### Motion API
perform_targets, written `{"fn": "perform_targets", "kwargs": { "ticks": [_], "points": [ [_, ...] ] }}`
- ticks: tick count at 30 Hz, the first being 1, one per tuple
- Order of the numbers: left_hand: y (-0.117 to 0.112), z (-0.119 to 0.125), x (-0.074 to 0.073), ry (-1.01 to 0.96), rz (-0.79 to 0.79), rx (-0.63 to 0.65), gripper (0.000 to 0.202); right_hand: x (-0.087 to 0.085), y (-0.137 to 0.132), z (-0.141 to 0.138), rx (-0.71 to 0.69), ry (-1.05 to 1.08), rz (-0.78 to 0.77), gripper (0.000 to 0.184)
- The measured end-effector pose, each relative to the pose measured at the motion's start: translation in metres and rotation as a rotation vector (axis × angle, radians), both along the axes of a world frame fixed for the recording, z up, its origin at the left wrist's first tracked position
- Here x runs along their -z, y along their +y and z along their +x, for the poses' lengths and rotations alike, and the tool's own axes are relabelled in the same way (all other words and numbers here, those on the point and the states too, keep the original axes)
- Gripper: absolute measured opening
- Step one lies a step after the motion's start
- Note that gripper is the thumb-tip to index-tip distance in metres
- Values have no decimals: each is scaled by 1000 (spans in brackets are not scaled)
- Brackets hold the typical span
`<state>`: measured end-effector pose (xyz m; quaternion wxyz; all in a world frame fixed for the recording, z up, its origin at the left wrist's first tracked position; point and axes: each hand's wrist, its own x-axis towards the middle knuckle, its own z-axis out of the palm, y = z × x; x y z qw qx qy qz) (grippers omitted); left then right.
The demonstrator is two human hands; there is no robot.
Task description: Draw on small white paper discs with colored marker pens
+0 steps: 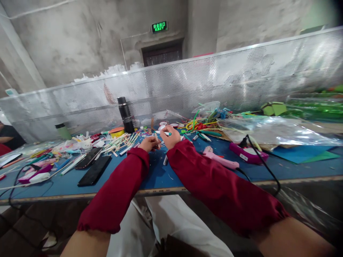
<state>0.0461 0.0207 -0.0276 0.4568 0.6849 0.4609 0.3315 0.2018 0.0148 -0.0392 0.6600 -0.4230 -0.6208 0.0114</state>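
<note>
My right hand (pixel 172 137) is closed around a white marker pen (pixel 166 133) with a teal end, held nearly level above the blue table (pixel 158 176). Close beside it on the left, my left hand (pixel 148 144) pinches a thin, pale wooden stick (pixel 157 138), which stands roughly upright near the pen's tip. Whether pen and stick touch, I cannot tell. Loose pens and small scraps lie around both hands. A pink hot glue gun (pixel 219 159) rests to the right of my right forearm.
Two dark phones (pixel 94 171) lie at left, near a pile of pale sticks (pixel 118 142). Behind stands a black flask (pixel 125 115) before a perforated metal screen (pixel 171 87). Rightward are a purple power strip (pixel 248 154) with a cable, tangled coloured cords (pixel 200 123) and plastic sheeting (pixel 278 130).
</note>
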Motion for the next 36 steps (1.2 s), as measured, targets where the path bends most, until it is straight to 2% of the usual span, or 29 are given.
{"fn": "perform_targets", "kwargs": {
  "ticks": [11,22,36],
  "points": [
    [1,0,1,-1,-14,-1,17,-1,-1,0,15,6,2,11],
    [1,0,1,1,6,-3,28,1,0,1,-1,-12,0,13],
    [1,0,1,-11,2,1,25,-1,-2,0,4,10,-1,12]
  ]
}}
